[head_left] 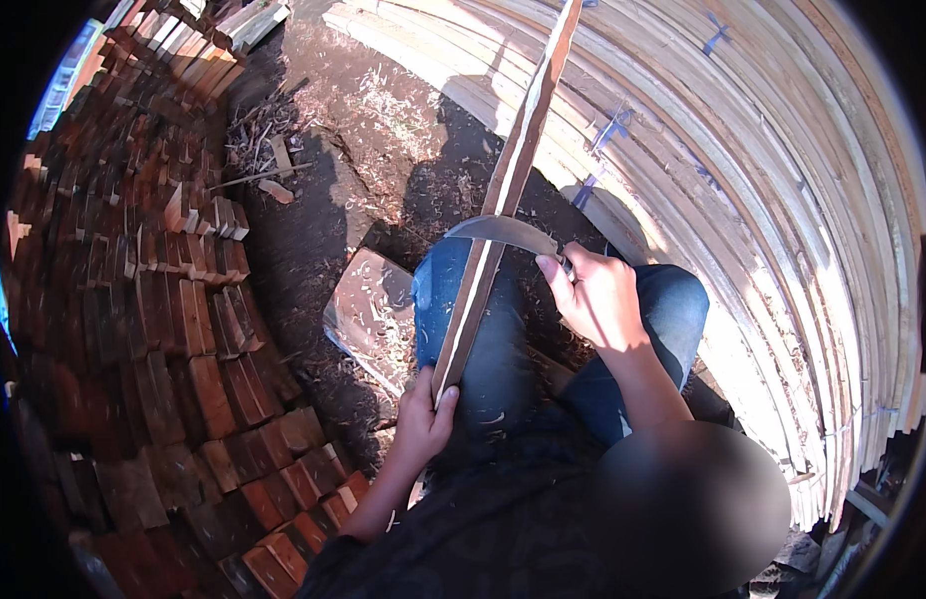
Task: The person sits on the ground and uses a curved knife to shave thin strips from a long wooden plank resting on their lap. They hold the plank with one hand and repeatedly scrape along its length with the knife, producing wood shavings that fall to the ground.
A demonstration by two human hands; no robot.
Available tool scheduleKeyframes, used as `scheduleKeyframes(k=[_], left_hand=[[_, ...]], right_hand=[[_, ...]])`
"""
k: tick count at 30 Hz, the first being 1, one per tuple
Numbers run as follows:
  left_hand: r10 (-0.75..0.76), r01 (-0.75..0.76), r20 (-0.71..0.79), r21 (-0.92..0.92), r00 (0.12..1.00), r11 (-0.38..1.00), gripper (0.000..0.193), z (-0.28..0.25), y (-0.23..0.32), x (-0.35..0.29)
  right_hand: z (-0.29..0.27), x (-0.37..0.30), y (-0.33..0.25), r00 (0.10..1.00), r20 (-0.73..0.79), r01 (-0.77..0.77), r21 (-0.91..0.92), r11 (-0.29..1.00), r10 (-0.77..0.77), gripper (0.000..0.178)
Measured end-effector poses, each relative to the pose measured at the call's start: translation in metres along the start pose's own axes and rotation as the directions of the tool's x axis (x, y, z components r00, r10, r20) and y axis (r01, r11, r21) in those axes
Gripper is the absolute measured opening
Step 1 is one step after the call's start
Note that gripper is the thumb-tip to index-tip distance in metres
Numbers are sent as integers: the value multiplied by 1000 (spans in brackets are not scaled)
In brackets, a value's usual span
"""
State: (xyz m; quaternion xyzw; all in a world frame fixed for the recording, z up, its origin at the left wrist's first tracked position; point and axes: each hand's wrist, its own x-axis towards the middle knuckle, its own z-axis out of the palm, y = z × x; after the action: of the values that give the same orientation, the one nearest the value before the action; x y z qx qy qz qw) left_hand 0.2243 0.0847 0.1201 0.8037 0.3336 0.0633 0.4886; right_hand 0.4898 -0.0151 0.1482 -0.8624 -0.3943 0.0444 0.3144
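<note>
A long wooden strip (pixel 518 165), dark brown with a pale band along it, slants from my lap up past the top edge of the view. Its near end is in my left hand (pixel 423 417), fingers wrapped round it over my thigh. My right hand (pixel 595 296) is closed on the handle of a sickle (pixel 505 233). The sickle's curved metal blade lies across the strip just beyond my knee, its tip pointing left. Most of the handle is hidden inside my fist.
Stacked reddish-brown wood pieces (pixel 198 319) rise along the left. Long pale wooden strips (pixel 742 150), bundled with blue ties (pixel 613 130), fill the right. A flat slab (pixel 368 304) lies left of my knee. Shavings litter the dirt ground (pixel 383 120).
</note>
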Motion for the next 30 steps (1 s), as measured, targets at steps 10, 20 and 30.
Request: scheduleKeyframes(k=[10,20,30], left_hand=[[-153,178,152,-166,977,970,22,-12,-8,4],[-110,122,104,-113,988,986,22,-9,-8,0],[-159,181,146,-155,977,971,22,-13,-15,-1]], right_hand=[[-6,17,-7,992,-63,92,-217,972,-108,37],[-10,39,28,970,-169,89,-429,899,-177,50],[-67,45,53,934,-268,-297,-215,930,236,45]])
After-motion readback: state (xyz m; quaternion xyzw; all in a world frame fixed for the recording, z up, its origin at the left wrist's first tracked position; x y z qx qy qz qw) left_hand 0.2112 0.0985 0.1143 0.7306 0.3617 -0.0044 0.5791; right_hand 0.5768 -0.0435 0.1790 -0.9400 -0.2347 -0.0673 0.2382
